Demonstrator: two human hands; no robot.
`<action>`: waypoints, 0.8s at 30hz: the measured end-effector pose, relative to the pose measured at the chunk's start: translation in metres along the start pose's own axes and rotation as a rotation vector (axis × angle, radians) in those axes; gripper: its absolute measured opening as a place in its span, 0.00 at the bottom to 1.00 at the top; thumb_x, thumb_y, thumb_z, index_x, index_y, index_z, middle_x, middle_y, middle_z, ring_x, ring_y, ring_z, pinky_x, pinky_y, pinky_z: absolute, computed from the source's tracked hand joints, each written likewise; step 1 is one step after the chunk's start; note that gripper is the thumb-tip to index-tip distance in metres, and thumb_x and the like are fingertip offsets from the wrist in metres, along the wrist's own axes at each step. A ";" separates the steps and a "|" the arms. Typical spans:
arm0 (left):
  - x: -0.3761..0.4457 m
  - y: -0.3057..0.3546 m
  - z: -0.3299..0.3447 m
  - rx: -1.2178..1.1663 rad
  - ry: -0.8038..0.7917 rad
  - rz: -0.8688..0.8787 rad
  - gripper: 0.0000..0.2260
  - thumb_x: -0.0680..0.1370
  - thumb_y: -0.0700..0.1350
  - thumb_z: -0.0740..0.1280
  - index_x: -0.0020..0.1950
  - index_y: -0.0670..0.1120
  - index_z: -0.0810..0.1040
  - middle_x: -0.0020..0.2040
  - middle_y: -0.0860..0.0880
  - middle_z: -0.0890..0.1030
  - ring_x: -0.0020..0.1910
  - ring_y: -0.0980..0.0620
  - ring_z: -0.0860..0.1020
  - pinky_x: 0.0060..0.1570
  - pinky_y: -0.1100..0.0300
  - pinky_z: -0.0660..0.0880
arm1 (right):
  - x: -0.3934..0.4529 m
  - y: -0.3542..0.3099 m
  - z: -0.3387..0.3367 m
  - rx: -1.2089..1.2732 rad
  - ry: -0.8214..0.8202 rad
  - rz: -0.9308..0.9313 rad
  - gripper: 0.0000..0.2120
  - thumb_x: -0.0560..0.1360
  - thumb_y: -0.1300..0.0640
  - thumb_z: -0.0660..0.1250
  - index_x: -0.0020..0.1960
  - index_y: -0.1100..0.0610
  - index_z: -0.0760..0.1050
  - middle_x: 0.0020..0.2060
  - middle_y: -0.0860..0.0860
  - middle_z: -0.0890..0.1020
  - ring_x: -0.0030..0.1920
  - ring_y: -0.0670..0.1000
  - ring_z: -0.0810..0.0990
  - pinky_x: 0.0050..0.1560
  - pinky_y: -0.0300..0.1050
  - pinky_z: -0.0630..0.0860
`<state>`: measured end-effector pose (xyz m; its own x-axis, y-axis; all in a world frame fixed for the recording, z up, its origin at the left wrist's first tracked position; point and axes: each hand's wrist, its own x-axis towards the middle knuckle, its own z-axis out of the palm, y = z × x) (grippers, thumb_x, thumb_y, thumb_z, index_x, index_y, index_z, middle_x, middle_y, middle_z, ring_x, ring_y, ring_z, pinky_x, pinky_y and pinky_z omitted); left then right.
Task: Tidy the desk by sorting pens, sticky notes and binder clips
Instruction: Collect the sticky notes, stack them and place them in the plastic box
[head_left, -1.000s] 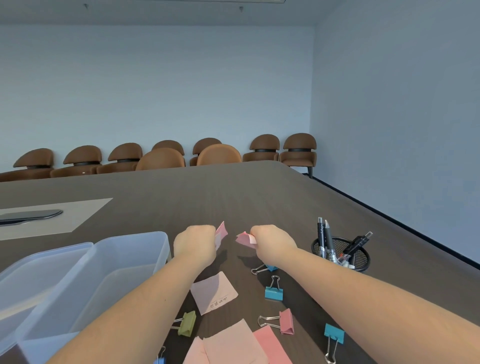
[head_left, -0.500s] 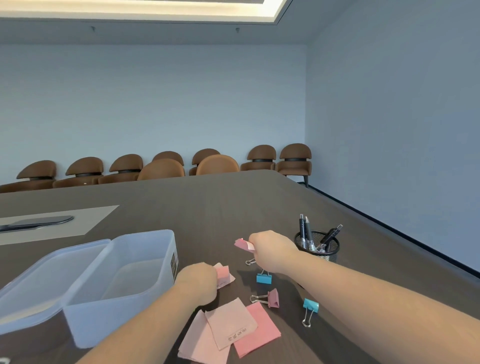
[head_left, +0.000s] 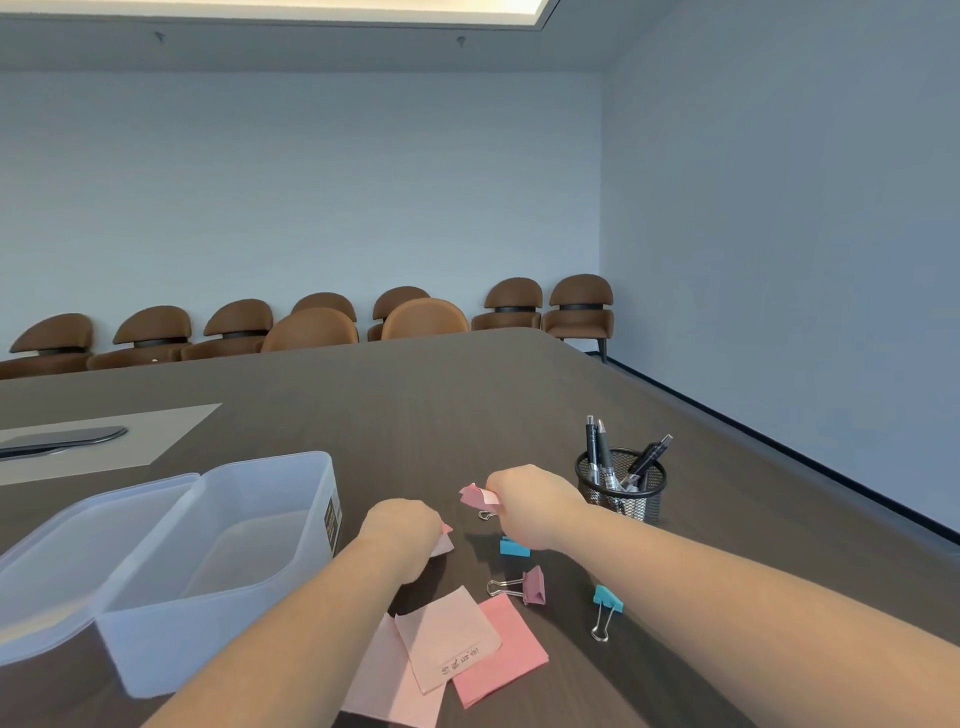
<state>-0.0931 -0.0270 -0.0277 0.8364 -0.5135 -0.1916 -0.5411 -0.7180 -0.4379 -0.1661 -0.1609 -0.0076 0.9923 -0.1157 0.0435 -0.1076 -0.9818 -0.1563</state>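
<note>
My left hand (head_left: 402, 535) is closed on a pale pink sticky note (head_left: 444, 543), low over the dark table. My right hand (head_left: 530, 504) holds a crumpled pink sticky note (head_left: 475, 496) a little higher, just right of it. Three pink sticky notes (head_left: 447, 644) lie overlapped near the front. A pink binder clip (head_left: 524, 585) and two blue binder clips (head_left: 605, 608) (head_left: 514, 547) lie below my right hand. Several pens (head_left: 597, 449) stand in a black mesh cup (head_left: 631, 493) beside my right wrist.
A clear plastic box (head_left: 228, 551) with its lid (head_left: 57, 561) folded open stands at the left. A beige mat with a dark flat object (head_left: 57, 439) lies at the far left. Brown chairs (head_left: 322, 325) line the far edge of the table.
My left hand dropped from beside the right hand down toward the table, still holding its pink note. The view tilted up; my right hand kept its crumpled note.
</note>
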 end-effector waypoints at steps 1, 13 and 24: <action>0.000 0.001 0.002 0.015 0.035 -0.011 0.16 0.77 0.39 0.64 0.66 0.44 0.75 0.61 0.44 0.79 0.60 0.43 0.78 0.57 0.53 0.75 | 0.000 0.001 0.001 -0.006 -0.001 -0.004 0.14 0.75 0.64 0.62 0.61 0.58 0.73 0.55 0.57 0.80 0.53 0.58 0.80 0.50 0.48 0.76; -0.013 -0.013 -0.003 -0.040 0.211 -0.117 0.12 0.77 0.41 0.64 0.60 0.47 0.79 0.54 0.47 0.82 0.52 0.47 0.81 0.51 0.56 0.78 | -0.003 -0.003 -0.006 -0.033 -0.009 -0.016 0.13 0.75 0.66 0.60 0.58 0.60 0.75 0.53 0.58 0.81 0.45 0.57 0.76 0.43 0.46 0.73; -0.044 -0.022 -0.019 -0.198 0.277 -0.112 0.15 0.77 0.40 0.60 0.63 0.43 0.74 0.59 0.44 0.77 0.58 0.43 0.77 0.52 0.52 0.77 | -0.029 -0.008 -0.025 -0.071 -0.008 -0.075 0.13 0.74 0.67 0.60 0.58 0.61 0.74 0.53 0.58 0.79 0.44 0.56 0.73 0.44 0.47 0.70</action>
<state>-0.1199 0.0022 0.0070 0.8506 -0.5150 0.1056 -0.4766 -0.8402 -0.2587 -0.1954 -0.1536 0.0166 0.9982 -0.0409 0.0444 -0.0371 -0.9959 -0.0826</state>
